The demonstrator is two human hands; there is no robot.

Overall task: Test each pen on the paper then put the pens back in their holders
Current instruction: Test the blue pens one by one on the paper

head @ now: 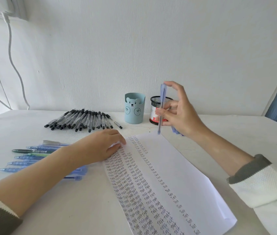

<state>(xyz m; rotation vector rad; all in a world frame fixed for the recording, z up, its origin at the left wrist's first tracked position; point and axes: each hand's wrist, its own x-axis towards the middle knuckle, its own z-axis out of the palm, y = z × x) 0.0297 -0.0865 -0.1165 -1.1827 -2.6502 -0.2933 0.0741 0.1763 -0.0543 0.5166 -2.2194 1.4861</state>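
Your right hand (180,112) pinches a blue pen (161,106) upright, tip down just above the far edge of the paper (176,175), in front of the black mesh holder (154,102). Your left hand (103,146) rests on the paper's far left corner, fingers relaxed. On the worktop (66,200) to its left lie the black pens (81,120), farther off, and the blue pens (32,156), nearer.

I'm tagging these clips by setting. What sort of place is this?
Probably a home or office desk: white table, bear pen holder, mesh cup, black pens laid out, paper covered in handwriting.
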